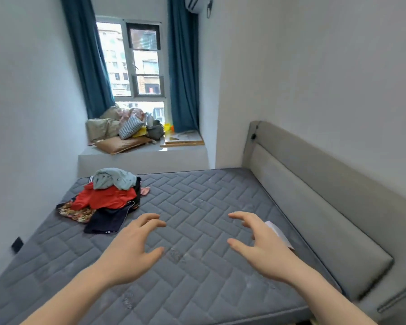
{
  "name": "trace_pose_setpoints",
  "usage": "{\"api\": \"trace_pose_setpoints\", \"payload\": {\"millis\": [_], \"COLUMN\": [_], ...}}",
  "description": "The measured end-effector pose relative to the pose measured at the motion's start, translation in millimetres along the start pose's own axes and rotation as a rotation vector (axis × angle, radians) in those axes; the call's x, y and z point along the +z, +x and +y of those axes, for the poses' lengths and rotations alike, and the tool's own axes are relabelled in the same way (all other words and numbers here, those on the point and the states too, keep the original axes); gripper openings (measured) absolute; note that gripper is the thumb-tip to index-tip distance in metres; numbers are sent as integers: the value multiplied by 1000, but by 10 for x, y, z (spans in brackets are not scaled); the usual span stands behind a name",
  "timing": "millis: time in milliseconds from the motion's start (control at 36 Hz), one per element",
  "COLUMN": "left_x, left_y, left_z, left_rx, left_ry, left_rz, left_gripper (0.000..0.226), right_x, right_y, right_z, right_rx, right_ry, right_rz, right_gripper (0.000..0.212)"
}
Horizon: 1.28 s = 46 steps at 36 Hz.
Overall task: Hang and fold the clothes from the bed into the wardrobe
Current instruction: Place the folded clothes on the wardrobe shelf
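While no legible writing shows anywhere, textures are clear: the bare mattress [197, 207] is grey, quilted in a herringbone brick pattern. Left hand [131, 249] and right hand [265, 249] hover above it, fingers spread, loosely bent, holding nothing. Crumpled clothes pile [106, 198], pale green over red, floral and navy, lies on the mattress's far left.

A clothes pile [103, 198] is found on the bed [197, 207], at its far left. The headboard [314, 184] is set along the right; pillows [120, 132] are heaped on the ledge [145, 156] behind.
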<state>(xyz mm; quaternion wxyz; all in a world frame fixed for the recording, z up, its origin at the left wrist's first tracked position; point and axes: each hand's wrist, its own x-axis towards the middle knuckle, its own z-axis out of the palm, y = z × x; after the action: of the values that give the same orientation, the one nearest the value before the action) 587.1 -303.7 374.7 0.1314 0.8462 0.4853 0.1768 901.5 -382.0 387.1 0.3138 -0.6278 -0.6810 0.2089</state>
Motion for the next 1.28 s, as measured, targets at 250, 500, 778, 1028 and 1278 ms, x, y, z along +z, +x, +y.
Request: {"api": "trace_pose_setpoints", "payload": {"millis": [250, 500, 778, 1028, 1278], "left_x": [-484, -793, -879, -886, -937], "left_y": [-427, -653, -364, 260, 816], "left_z": [-1166, -2365, -3283, -4047, -4807], "left_rx": [-160, -267, -328, -446, -525], "left_ry": [11, 56, 68, 117, 141], "left_rz": [59, 28, 28, -38, -67], "left_gripper": [50, 60, 68, 74, 77], "right_x": [1015, 2119, 2841, 3431, 3982], "right_y": [751, 1416, 2374, 3428, 4439], "right_z": [-766, -1363, -1604, -1506, -1591], "right_rx": [-112, -139, -164, -166, -155], "right_ry": [1, 14, -15, 22, 52], "right_rz": [-141, -241, -324, -411, -456], "right_gripper": [52, 55, 68, 70, 71]}}
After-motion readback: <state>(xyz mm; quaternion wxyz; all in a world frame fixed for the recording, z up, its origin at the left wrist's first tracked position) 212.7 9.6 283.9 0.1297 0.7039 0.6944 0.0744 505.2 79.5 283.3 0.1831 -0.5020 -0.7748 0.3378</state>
